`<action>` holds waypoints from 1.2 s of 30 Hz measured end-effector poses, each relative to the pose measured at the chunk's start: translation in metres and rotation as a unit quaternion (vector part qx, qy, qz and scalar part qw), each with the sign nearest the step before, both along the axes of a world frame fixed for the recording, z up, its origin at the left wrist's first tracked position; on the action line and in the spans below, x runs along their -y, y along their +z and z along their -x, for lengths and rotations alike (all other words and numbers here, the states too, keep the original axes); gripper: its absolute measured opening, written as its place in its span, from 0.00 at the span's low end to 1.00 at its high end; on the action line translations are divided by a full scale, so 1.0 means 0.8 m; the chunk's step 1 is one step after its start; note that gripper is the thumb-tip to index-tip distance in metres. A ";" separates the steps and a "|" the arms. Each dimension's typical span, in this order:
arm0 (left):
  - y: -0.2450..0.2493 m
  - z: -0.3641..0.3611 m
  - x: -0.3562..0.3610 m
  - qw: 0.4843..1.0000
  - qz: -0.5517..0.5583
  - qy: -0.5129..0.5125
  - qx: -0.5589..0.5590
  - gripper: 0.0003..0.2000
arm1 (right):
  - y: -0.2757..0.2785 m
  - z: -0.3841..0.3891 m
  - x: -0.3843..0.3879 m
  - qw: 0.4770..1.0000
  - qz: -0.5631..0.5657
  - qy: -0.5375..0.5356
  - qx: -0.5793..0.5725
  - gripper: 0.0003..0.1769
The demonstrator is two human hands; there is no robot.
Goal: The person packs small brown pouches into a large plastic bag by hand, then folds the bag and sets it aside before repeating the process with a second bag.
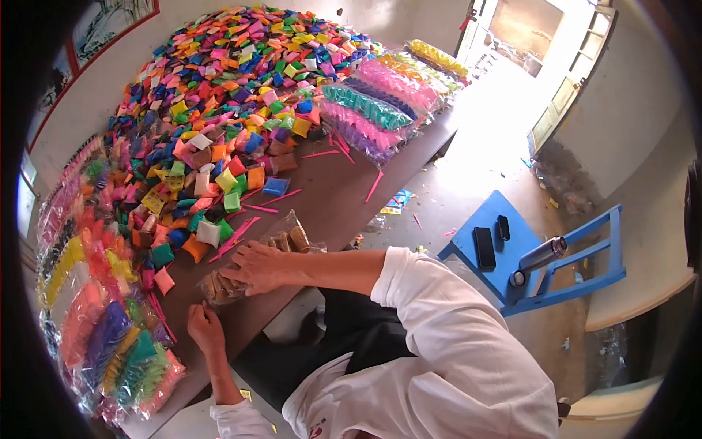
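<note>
A clear plastic bag of brown packets (298, 237) lies at the table's near edge. My right hand (256, 267) reaches across its middle, fingers bent over the plastic and gripping it. Brown packets show through the film on both sides of that hand. By the bag's lower left end is my left hand (205, 326), its fingers curled together; whether a bit of film is between them is hidden. Pink plastic strips (235, 238) lie just beyond the bag, beside loose coloured packets (208, 233).
A large heap of small coloured packets (241, 95) covers the table's far side. Filled clear bags are stacked at the left (110, 322) and far right (373, 110). On the floor stands a blue chair (475, 227) with a phone (484, 247) and metal flask (542, 253).
</note>
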State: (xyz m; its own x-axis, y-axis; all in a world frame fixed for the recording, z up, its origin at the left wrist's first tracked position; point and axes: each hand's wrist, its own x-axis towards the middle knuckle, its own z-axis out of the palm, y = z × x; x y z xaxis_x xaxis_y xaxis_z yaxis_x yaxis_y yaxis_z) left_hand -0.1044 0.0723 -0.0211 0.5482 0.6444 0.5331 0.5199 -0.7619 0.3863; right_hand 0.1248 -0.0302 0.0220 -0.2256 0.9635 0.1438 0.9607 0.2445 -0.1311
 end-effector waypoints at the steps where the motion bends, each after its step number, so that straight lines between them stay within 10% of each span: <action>1: 0.001 0.000 0.001 1.000 -0.001 0.003 -0.007 0.12 | -0.001 0.000 0.000 1.000 -0.001 -0.001 -0.001 0.42; 25: -0.002 -0.006 -0.001 0.998 -0.028 0.030 -0.041 0.12 | 0.077 -0.140 0.038 0.942 0.031 -0.122 -0.310 0.33; 33: 0.006 -0.013 0.005 0.998 -0.019 0.034 -0.055 0.13 | 0.080 -0.239 0.056 0.947 -0.092 -0.188 -0.243 0.32; 36: 0.011 -0.019 0.007 0.998 -0.021 0.034 -0.057 0.13 | 0.065 -0.205 0.052 0.953 0.018 -0.230 -0.194 0.34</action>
State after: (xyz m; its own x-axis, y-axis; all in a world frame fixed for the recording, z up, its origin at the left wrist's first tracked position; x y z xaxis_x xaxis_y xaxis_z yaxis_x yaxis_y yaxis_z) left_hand -0.0892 0.0665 -0.0126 0.5624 0.6609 0.4969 0.6103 -0.7372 0.2898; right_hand 0.2890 -0.0720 0.0744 0.2857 0.9536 0.0949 0.8425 -0.2028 -0.4991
